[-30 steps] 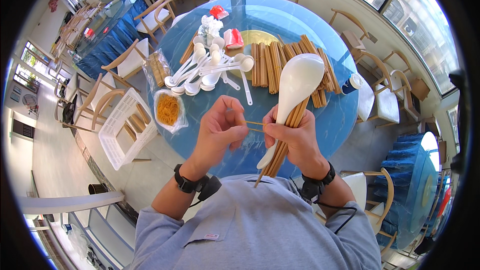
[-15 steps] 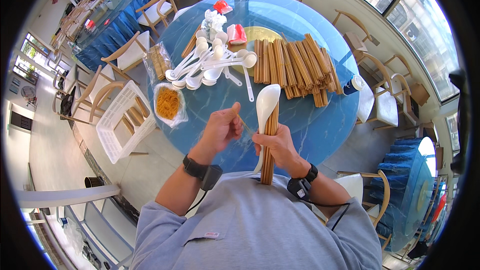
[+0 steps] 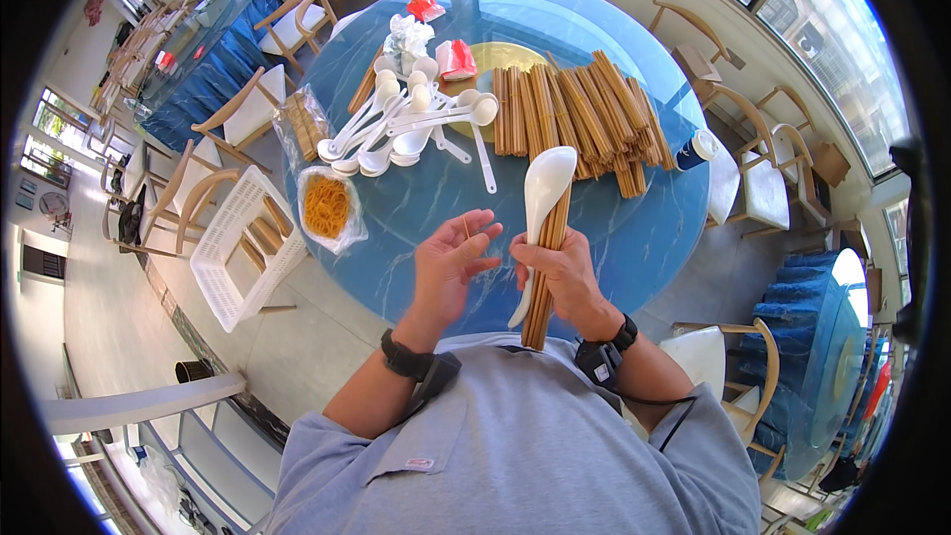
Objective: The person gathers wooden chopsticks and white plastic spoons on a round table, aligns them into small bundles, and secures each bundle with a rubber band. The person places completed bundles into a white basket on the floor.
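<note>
**One set in hand, many waiting**

The right hand (image 3: 565,272) grips a white spoon (image 3: 540,203) against a chopstick bundle (image 3: 545,272) near the body — the left hand (image 3: 451,263) pinches a rubber band (image 3: 467,229). Binding looks unfinished; spoons (image 3: 406,124) and chopsticks (image 3: 584,119) wait across the blue bench (image 3: 436,193).

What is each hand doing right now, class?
Left hand: pinching a thin yellow rubber band.
Right hand: closed around a white plastic spoon and brown wooden chopsticks.
</note>
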The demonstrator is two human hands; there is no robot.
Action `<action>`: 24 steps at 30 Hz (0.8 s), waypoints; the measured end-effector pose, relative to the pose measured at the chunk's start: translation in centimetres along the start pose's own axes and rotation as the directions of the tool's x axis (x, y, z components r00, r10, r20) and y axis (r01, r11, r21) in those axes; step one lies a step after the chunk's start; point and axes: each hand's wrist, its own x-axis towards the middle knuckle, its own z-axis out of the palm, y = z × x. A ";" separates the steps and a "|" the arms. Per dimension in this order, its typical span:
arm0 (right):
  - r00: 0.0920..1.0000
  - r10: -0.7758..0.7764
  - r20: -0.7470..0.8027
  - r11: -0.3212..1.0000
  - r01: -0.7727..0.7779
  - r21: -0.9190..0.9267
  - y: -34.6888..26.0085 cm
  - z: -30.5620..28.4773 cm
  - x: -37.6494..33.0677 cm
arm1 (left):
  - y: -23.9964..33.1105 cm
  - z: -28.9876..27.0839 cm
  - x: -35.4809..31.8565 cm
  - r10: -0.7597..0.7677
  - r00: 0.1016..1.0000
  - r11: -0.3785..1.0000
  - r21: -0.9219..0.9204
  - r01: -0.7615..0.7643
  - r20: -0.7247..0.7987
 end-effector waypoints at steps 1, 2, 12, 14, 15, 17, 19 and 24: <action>1.000 -0.019 -0.017 1.000 0.020 0.019 -0.9 -0.4 0.4 | 0.0 0.1 -0.2 0.022 1.000 0.999 0.044 -0.022 -0.002; 0.999 -0.030 -0.027 0.997 0.032 0.075 -1.9 -0.8 0.7 | -0.1 0.1 -0.6 0.011 0.999 0.996 0.091 -0.015 0.037; 0.969 -0.222 -0.108 0.904 0.246 0.349 -8.2 -1.6 3.4 | 1.0 4.0 -2.2 -0.008 0.942 0.954 0.284 -0.093 0.336; 0.966 -0.214 -0.147 0.891 0.254 0.375 -8.2 -0.8 3.9 | 1.5 5.2 -2.1 0.025 0.943 0.919 0.362 -0.152 0.332; 0.965 -0.198 -0.173 0.901 0.249 0.356 -8.1 -0.4 4.0 | 1.6 5.7 -2.0 0.046 0.946 0.893 0.411 -0.182 0.319; 0.958 -0.224 -0.178 0.921 0.268 0.282 -7.6 0.3 4.1 | 1.8 6.6 -1.7 0.117 0.941 0.804 0.526 -0.277 0.317; 0.955 -0.237 -0.181 0.925 0.278 0.257 -7.4 0.7 4.2 | 1.9 7.3 -1.1 0.221 0.905 0.663 0.625 -0.413 0.364; 0.946 -0.202 -0.253 0.827 0.304 0.473 -7.4 0.5 4.9 | 1.9 7.8 0.0 0.289 0.884 0.374 0.807 -0.458 0.367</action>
